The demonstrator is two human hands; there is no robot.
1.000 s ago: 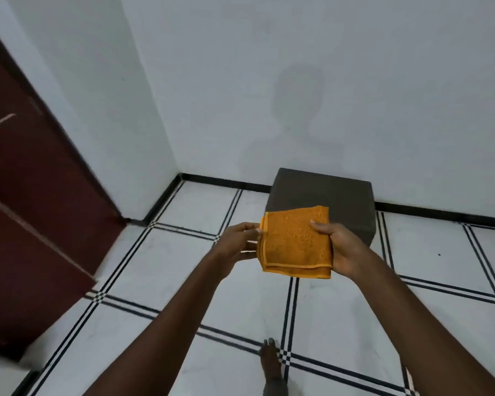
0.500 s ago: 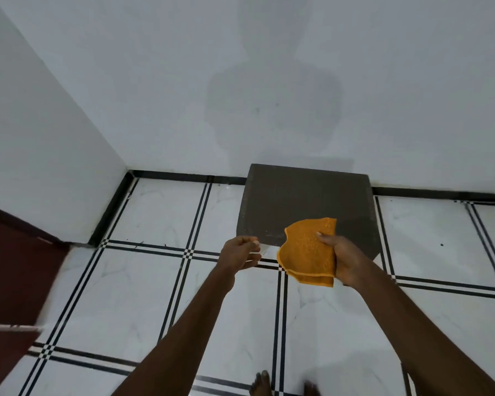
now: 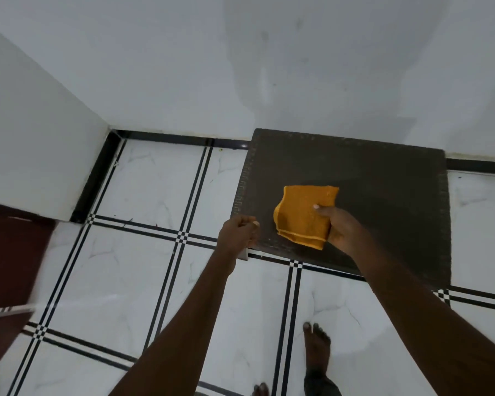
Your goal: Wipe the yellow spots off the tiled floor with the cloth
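A folded orange cloth (image 3: pixel 302 212) hangs in the air above a dark square surface, and my right hand (image 3: pixel 339 228) grips it by its right side, thumb on top. My left hand (image 3: pixel 237 232) is a loose fist just left of the cloth, apart from it, holding nothing. The white tiled floor (image 3: pixel 120 270) with black double lines spreads below both arms. A tiny yellowish speck (image 3: pixel 221 150) lies near the back skirting; no other yellow spots show.
A dark grey square block (image 3: pixel 383 201) stands against the back wall. White walls meet in a corner at the left. A dark red door (image 3: pixel 9 252) fills the left edge. My bare feet (image 3: pixel 316 350) stand on the tiles at the bottom.
My left hand has let go of the cloth and closed; the right hand alone holds it. The view has tilted down and closer to the dark block, showing more floor.
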